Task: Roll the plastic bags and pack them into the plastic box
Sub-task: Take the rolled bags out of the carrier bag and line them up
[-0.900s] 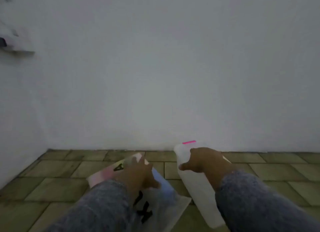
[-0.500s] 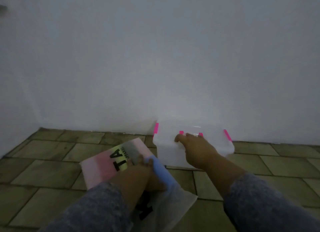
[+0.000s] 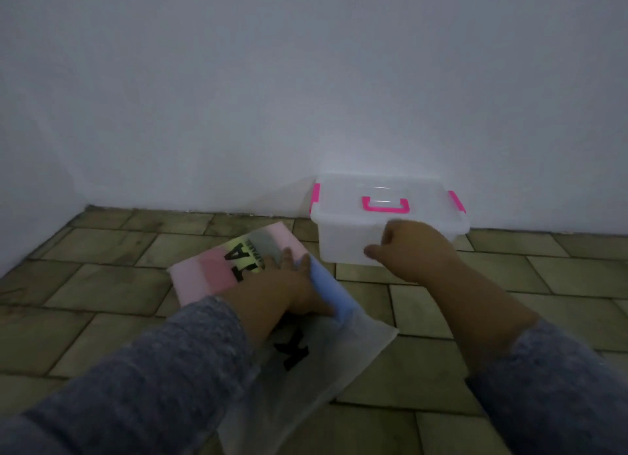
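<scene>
Plastic bags (image 3: 207, 274) flat under left hand (image 3: 289, 286), translucent rectangular plastic box (image 3: 346, 242) lidded

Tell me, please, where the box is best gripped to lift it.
Take the pink handle on the lid of the box, coming from above. It sits at the middle of the top, so the box should hang level, and the pink clips at both ends look shut, so the lid should hold.

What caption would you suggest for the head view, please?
Left hand flat on the plastic bags on a tiled floor; right hand against the lidded plastic box.
</scene>
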